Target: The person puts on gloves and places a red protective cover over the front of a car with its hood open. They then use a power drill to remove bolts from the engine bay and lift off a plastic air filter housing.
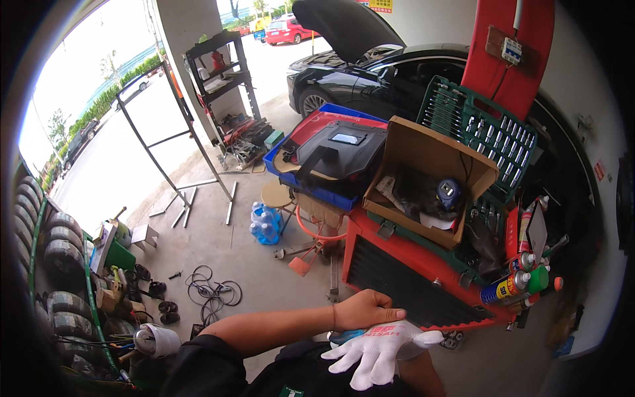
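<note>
Near the black car [340,87], the red tool cabinet [410,284] carries a cardboard box [415,223], probably so what lies inside stays within reach. Close to me, a white glove [377,347] hides my right hand, so I cannot tell how those fingers stand; my left hand [364,311] has its fingers curled together at the glove's upper edge, seemingly clamped on the cloth to keep it steady.

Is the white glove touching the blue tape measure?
Apart. The head view shows the blue tape measure inside the cardboard box, with a black ridged panel visible between it and the white glove.
</note>
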The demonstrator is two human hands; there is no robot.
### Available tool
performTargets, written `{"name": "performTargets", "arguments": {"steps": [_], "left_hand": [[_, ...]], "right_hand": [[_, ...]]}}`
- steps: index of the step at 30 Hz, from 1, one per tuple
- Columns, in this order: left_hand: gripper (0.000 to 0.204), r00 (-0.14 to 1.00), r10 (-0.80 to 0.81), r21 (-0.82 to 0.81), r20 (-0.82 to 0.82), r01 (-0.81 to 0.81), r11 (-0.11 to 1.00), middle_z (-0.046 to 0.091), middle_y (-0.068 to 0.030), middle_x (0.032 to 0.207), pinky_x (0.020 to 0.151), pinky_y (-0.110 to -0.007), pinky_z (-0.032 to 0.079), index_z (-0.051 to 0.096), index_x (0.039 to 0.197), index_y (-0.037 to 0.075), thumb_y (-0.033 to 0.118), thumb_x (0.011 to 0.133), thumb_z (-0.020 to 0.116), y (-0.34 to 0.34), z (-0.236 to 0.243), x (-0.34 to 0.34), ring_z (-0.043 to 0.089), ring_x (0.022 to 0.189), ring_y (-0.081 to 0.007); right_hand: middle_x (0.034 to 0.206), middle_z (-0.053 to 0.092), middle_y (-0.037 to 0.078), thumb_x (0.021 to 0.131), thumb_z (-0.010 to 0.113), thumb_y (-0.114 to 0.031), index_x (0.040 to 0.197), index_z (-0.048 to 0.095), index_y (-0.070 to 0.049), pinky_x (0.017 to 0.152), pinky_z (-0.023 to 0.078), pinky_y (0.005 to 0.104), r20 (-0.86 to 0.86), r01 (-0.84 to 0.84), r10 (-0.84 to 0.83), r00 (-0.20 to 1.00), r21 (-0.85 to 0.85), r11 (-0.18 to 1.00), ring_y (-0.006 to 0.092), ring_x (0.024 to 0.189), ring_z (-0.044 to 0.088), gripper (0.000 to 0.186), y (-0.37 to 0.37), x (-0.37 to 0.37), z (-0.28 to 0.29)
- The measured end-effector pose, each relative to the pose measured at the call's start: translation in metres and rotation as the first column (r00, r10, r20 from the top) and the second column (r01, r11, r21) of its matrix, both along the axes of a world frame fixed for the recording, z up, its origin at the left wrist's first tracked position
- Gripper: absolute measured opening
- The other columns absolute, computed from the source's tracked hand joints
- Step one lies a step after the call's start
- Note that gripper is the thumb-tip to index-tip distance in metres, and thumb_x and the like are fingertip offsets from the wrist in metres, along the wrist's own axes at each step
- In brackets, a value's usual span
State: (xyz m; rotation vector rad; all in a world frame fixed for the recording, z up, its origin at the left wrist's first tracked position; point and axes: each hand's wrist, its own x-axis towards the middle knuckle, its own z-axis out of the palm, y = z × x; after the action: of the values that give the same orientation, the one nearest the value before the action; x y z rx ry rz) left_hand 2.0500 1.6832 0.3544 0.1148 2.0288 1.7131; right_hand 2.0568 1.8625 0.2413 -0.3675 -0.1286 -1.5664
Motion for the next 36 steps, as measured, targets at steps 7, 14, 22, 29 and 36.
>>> {"name": "performTargets", "arguments": {"steps": [7,14,22,29,36], "left_hand": [[0.036,0.895,0.325,-0.037,-0.306,-0.352,0.935,0.050,-0.0238,0.066,0.055,-0.044,0.040,0.053,0.076,-0.004,0.025,0.093,0.064,-0.024,0.004,0.027,0.047,0.054,-0.0376],[0.030,0.895,0.334,-0.250,-0.296,-0.410,0.877,0.060,-0.0213,0.072,0.060,-0.039,0.048,0.067,0.082,0.002,0.031,0.090,0.065,-0.097,-0.015,0.032,0.066,0.064,-0.0349],[0.030,0.760,0.529,-0.162,-0.378,-0.616,0.771,0.059,-0.0234,0.070,0.060,-0.045,0.047,0.059,0.079,-0.003,0.022,0.094,0.063,-0.140,-0.049,0.006,0.061,0.065,-0.0401],[0.032,0.766,0.527,-0.234,-0.368,-0.624,0.745,0.059,-0.0240,0.068,0.057,-0.047,0.046,0.062,0.078,-0.002,0.024,0.095,0.063,-0.199,-0.063,-0.022,0.058,0.061,-0.0430],[0.040,0.533,0.830,0.192,-0.164,-0.808,0.557,0.051,-0.0076,0.063,0.048,-0.034,0.039,0.056,0.083,0.006,0.039,0.105,0.055,-0.283,-0.075,-0.039,0.042,0.052,-0.0103]], "right_hand": [[0.162,0.022,0.028,0.091,0.057,-0.054,0.159,0.012,-0.003,0.121,0.023,0.0545,-0.403,0.403,-0.336,0.851,0.093,0.910,0.0490,0.148,0.026,0.096,-0.124,0.032,0.098],[0.163,0.020,0.031,0.079,0.065,-0.076,0.163,0.006,-0.008,0.119,0.022,0.0583,-0.471,0.359,-0.316,0.824,0.001,0.933,0.0520,0.150,0.023,0.123,-0.226,0.027,0.136],[0.126,0.050,0.020,0.086,0.063,-0.067,0.135,0.045,-0.007,0.105,0.037,0.0611,-0.237,-0.212,0.099,0.966,-0.514,0.831,0.0422,0.110,0.055,0.080,-0.308,-0.028,0.045],[0.165,0.022,0.025,0.091,0.057,-0.066,0.163,0.002,-0.004,0.113,0.034,0.0433,-0.247,-0.519,0.485,0.839,-0.095,0.849,0.0394,0.138,0.046,0.110,-0.333,-0.058,0.097],[0.067,0.052,0.007,0.103,0.051,-0.033,0.073,0.049,-0.007,0.060,0.049,0.0393,-0.180,0.060,-0.093,0.979,-0.179,0.982,0.0214,0.054,0.051,0.040,-0.347,-0.112,0.082]]}}
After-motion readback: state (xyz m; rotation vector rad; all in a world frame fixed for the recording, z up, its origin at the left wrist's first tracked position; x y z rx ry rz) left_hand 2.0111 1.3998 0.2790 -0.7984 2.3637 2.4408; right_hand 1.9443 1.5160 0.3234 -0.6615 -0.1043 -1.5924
